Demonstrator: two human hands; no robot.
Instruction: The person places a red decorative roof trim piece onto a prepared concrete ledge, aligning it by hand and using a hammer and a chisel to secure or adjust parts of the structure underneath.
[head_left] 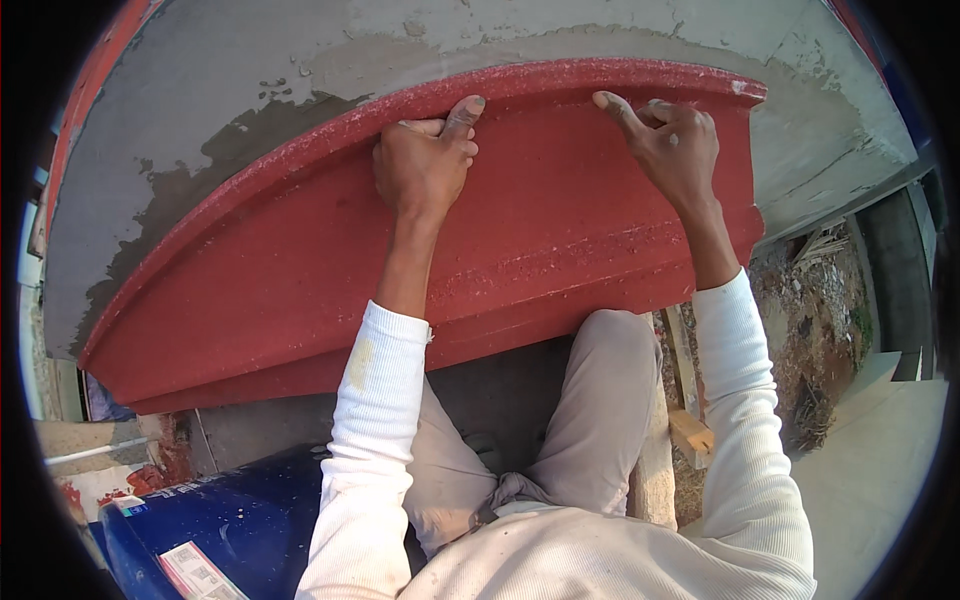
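A long red panel (560,190) with a raised rim along its far edge lies across the view, against a grey cement surface (300,40). It could be a roofing or trim piece; its exact kind I cannot tell. My left hand (425,160) is closed at the rim near its middle, thumb pressed up against the lip. Farther right, my right hand (680,145) has curled fingers just below the rim, with its thumb reaching to the lip. Grey smears mark both hands. The fingertips are partly hidden.
Darker, wet-looking mortar (215,165) borders the rim on the left. Below left stands a blue drum (250,510) with a label. A timber post (655,450) and a wooden block (690,432) are by my right knee. Rubble ground (800,310) lies lower down on the right.
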